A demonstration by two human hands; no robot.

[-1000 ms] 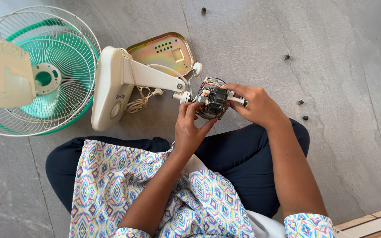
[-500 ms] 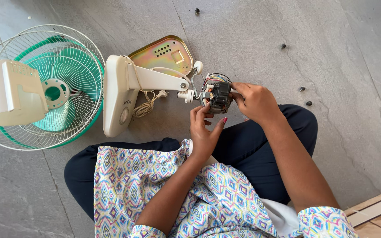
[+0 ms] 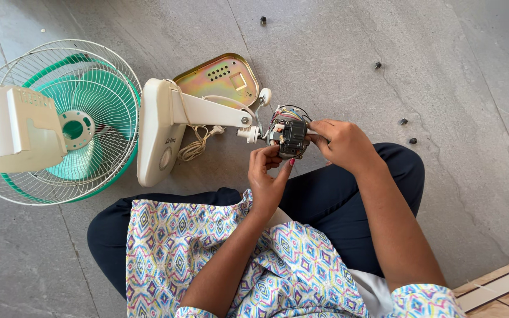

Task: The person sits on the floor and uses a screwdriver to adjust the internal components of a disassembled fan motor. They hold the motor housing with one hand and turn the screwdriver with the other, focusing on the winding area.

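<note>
Grey floor under me, motor [image 3: 288, 136] held over my lap at stand [image 3: 175, 121] arm end: left hand [image 3: 268, 176] grips it below, right hand [image 3: 343, 144] pinches its side w/ fingertips — best keep wires untugged.

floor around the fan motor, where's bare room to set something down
Bare floor right of the right hand, past two small dark bits. Crowded left: fan motor, white stand, brass plate, fan grille.
</note>
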